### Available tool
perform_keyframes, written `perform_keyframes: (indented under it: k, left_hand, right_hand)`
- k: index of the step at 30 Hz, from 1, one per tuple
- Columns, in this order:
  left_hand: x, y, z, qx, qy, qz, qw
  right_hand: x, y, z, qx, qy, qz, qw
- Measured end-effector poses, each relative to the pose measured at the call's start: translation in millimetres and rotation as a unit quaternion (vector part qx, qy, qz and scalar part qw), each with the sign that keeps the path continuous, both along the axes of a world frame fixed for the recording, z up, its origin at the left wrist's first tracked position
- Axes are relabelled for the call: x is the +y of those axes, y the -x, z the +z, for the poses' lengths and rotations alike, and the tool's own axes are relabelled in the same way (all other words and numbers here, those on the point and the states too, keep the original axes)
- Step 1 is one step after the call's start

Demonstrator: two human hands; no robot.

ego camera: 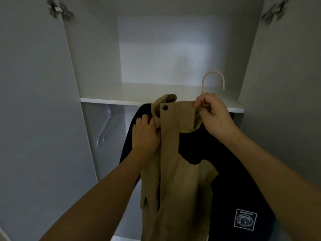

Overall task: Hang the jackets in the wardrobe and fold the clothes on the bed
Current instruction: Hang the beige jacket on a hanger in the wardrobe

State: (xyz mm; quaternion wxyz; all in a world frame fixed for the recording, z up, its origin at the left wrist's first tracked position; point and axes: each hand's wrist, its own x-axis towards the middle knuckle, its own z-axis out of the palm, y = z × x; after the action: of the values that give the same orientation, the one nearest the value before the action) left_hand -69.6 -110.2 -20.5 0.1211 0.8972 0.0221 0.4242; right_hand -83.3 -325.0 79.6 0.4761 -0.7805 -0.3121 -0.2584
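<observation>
Tan jacket [173, 162] held up before the open wardrobe [104, 58], below its shelf [121, 100]. Left hand [145, 134] grips the collar's left side. Right hand [213, 113] pinches collar and pink hanger [213, 80]. Dark jacket [234, 188] hangs behind; white hangers [107, 129] at left.

Two bare forearms, no sleeves visible, seemingly no jewellery
</observation>
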Motion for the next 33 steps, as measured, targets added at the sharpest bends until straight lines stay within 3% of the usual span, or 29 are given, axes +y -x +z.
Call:
perform_keyframes:
  k: [2, 5, 11, 16, 21, 24, 27, 30, 31, 33]
  left_hand:
    - [-0.8, -0.8, 20.4, 0.036, 0.081, -0.127, 0.988]
    - [-11.2, 5.8, 49.5, 0.16, 0.212, -0.275, 0.924]
    - [-39.7, 17.3, 104.0, 0.133, 0.402, -0.331, 0.844]
    - [-48.2, 31.9, 130.7, 0.186, 0.445, -0.387, 0.786]
    - [-47.3, 28.0, 131.1, 0.16, 0.435, -0.358, 0.811]
    - [-24.6, 24.8, 83.8, 0.149, 0.445, -0.277, 0.838]
    - [-7.1, 28.7, 1.5, 0.274, 0.41, -0.203, 0.846]
    - [-11.0, 36.0, -65.9, 0.436, 0.364, -0.185, 0.802]
    - [-17.5, 35.9, -77.6, 0.437, 0.368, -0.18, 0.801]
    - [-32.8, 29.3, -80.8, 0.349, 0.398, -0.162, 0.833]
  right_hand:
    - [-8.2, -5.0, -7.9, 0.0, 0.024, -0.02, 1.0]
    - [-15.7, -14.6, -19.0, 0.03, 0.046, -0.044, 0.997]
    - [-14.4, -19.7, -23.8, 0.127, 0.211, -0.009, 0.969]
    - [-11.4, -27.4, -39.3, 0.12, 0.275, -0.055, 0.952]
    - [-3.9, -35.8, -61.8, 0.094, 0.193, -0.101, 0.971]
    - [-3.6, -37.1, -56.4, 0.084, 0.172, -0.111, 0.975]
    - [2.3, -39.3, -43.2, 0.088, 0.132, -0.106, 0.982]
    - [12.6, -39.8, -30.8, 0.102, 0.099, -0.104, 0.984]
    - [15.3, -39.8, -28.7, 0.104, 0.092, -0.106, 0.985]
    - [18.1, -38.7, -25.4, 0.103, 0.08, -0.102, 0.986]
